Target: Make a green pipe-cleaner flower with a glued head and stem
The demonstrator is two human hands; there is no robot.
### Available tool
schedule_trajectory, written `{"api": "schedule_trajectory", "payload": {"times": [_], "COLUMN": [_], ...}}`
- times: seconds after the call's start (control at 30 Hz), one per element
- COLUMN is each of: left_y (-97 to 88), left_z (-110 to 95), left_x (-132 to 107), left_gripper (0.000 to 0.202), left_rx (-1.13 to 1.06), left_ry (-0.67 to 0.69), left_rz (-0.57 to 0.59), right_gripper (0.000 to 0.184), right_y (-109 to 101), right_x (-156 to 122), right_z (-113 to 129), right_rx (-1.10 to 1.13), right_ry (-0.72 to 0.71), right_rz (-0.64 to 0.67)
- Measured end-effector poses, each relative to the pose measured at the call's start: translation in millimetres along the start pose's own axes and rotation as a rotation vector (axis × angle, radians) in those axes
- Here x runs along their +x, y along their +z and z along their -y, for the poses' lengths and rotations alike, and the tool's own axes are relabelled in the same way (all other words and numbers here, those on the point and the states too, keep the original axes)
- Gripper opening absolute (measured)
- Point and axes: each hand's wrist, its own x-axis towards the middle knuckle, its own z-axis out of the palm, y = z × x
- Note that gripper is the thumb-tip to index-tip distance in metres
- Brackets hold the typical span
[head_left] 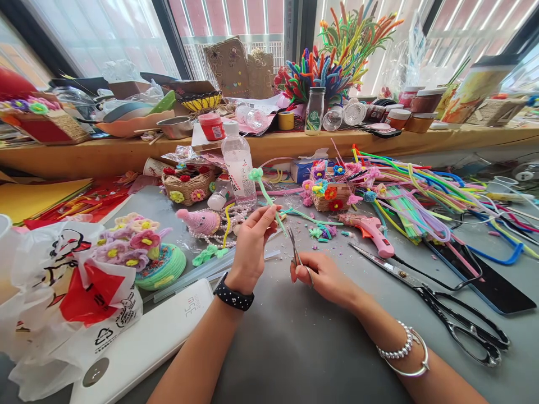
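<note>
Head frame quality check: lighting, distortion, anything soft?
All head view: bright windows backlight the scene, panes pale; wide-angle stretch toward the edges, window frames leaning; tall cup at far right looks smeared; left hand, right hand and small scissors read fairly sharp; gray tabletop shows only soft shading.

Recycling sign [103, 336] on plastic bag [76, 350]; lettering [192, 306] on white device [147, 343], clear bottle [238, 168] too unclear to read.

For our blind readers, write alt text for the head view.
A left hand holds a green fuzzy flower by its stem; the right hand holds small scissors near its lower end. Nearby on the gray table lie a pink glue gun and large scissors.
</note>
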Motion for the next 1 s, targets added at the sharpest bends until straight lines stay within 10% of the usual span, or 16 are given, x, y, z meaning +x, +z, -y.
{"api": "schedule_trajectory", "payload": {"times": [1.0], "left_y": [1.2], "left_z": [0.3], "left_x": [-0.2], "left_gripper": [0.014], "left_rx": [0.068], "left_ry": [0.085], "left_rz": [-0.031], "right_gripper": [0.032], "right_y": [3.2], "right_x": [2.1], "right_z": [1.5], "right_rx": [0.016], "right_ry": [0.002], "right_rz": [-0.128]}}
